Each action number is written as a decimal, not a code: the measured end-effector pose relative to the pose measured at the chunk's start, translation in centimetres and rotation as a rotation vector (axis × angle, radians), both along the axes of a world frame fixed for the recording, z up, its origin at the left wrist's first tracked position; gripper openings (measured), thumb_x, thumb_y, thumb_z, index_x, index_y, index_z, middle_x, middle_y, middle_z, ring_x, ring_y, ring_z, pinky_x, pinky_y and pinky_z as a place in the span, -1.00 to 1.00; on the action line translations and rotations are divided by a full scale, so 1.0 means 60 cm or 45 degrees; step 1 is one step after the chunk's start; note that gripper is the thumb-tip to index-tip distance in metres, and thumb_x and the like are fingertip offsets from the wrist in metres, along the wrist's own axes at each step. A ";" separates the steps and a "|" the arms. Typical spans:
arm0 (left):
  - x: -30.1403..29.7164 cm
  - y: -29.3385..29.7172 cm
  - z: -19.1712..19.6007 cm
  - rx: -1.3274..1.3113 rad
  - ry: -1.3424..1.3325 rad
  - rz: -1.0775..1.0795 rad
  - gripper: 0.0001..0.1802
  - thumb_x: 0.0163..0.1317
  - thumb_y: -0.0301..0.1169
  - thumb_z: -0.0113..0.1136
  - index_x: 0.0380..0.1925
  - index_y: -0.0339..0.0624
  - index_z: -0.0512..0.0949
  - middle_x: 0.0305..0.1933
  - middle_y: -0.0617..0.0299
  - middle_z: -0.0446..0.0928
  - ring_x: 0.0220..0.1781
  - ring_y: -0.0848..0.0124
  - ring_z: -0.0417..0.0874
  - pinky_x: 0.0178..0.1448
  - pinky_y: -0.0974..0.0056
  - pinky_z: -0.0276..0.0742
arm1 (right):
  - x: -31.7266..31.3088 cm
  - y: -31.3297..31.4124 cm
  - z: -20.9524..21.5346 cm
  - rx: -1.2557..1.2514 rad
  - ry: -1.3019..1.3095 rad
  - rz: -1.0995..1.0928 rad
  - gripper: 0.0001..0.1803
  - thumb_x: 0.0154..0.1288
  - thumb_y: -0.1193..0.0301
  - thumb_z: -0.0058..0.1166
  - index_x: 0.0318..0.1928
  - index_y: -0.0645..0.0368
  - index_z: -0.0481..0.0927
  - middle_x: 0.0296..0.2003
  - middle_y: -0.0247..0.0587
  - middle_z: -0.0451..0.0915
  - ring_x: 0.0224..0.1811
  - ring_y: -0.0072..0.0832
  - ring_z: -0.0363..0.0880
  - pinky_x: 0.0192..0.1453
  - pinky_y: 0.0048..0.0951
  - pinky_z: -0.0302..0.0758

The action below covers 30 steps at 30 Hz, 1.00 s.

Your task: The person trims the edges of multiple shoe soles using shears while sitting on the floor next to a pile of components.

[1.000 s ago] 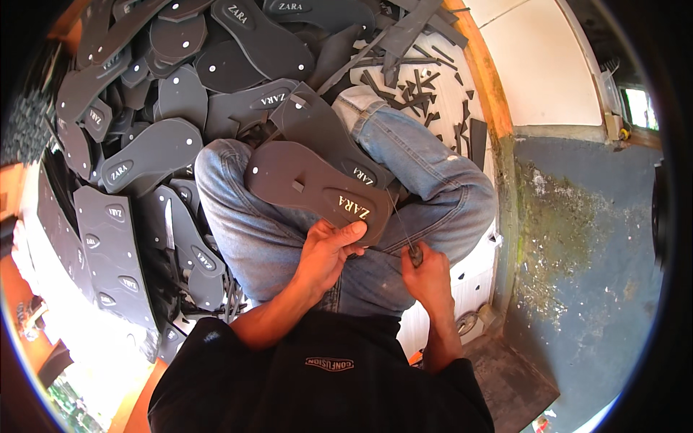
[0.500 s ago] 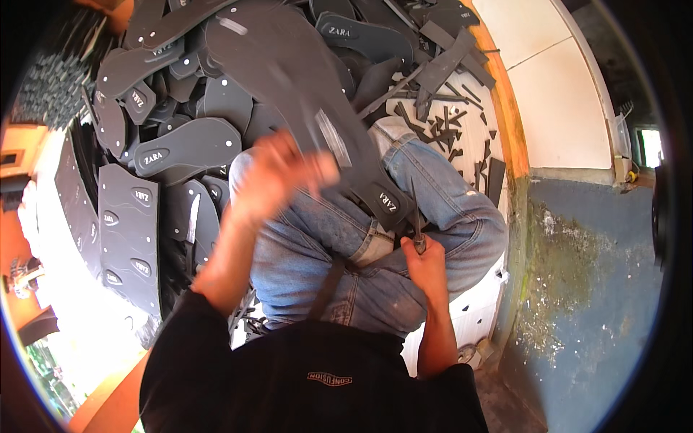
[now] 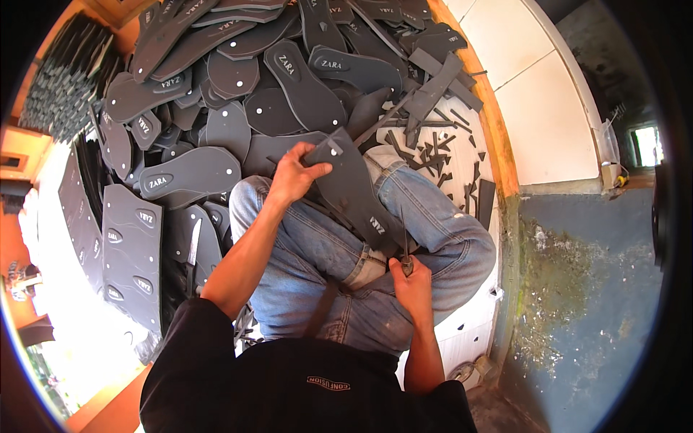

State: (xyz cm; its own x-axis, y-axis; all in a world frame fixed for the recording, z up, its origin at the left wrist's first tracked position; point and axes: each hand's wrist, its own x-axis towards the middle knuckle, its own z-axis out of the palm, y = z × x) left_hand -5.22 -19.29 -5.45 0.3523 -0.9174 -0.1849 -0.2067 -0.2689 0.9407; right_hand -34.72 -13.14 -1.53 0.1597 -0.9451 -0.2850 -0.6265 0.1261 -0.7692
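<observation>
A dark grey shoe sole lies across my lap, its far end tilted up toward the pile. My left hand is closed on the far left edge of this sole, thumb on top. Close to its near end, my right hand is wrapped round the handle of a knife. The thin blade points away from me beside the sole's right edge; whether it touches the sole I cannot tell.
A heap of similar soles spreads beyond my knees. Thin offcuts lie at the right. On the left are a sheet with several sole shapes and another knife. A blue wall stands at the right.
The large, blurred sole shape stretching from my lap over the heap is gone, uncovering soles there. My left hand, blurred before, now grips the sole's edge. My right hand shifted slightly left and nearer me.
</observation>
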 end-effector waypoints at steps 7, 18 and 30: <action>0.041 0.015 0.177 -0.715 0.395 0.564 -0.70 0.21 -0.40 0.25 -0.12 -0.29 0.45 -0.35 0.26 0.55 -0.44 0.60 0.52 -0.46 0.51 0.40 | -0.007 0.002 -0.017 0.241 -0.649 -0.467 -0.67 0.31 0.30 0.10 -0.53 0.24 0.47 -0.71 -0.41 0.37 -0.71 -0.71 0.27 -0.65 -0.55 0.20; -0.116 0.218 0.093 -0.375 1.267 0.644 -0.71 0.22 -0.52 0.15 -0.06 -0.12 0.40 -0.12 0.23 0.55 -0.13 0.39 0.62 -0.18 0.26 0.68 | 0.108 -0.058 0.058 0.080 -1.428 -0.798 -0.69 0.36 0.18 0.01 -0.32 0.20 0.44 -0.46 -0.22 0.53 -0.72 -0.65 0.22 -0.65 -0.56 0.23; -0.017 0.239 0.073 0.102 1.009 0.137 -0.29 0.37 0.17 -0.40 -0.04 -0.30 0.42 -0.07 -0.08 0.53 -0.06 0.14 0.59 -0.02 0.11 0.53 | 0.086 -0.020 0.053 0.322 -0.917 -0.238 -0.81 0.16 0.46 0.26 -0.41 0.12 0.45 -0.54 -0.58 0.38 -0.56 -0.81 0.25 -0.50 -0.73 0.18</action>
State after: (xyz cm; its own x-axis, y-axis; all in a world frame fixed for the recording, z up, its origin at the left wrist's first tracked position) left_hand -6.22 -4.93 -1.04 0.1742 -0.8595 -0.4805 0.5454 -0.3221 0.7738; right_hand -29.54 -14.31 1.66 0.2312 -0.8949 -0.3818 0.0643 0.4057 -0.9118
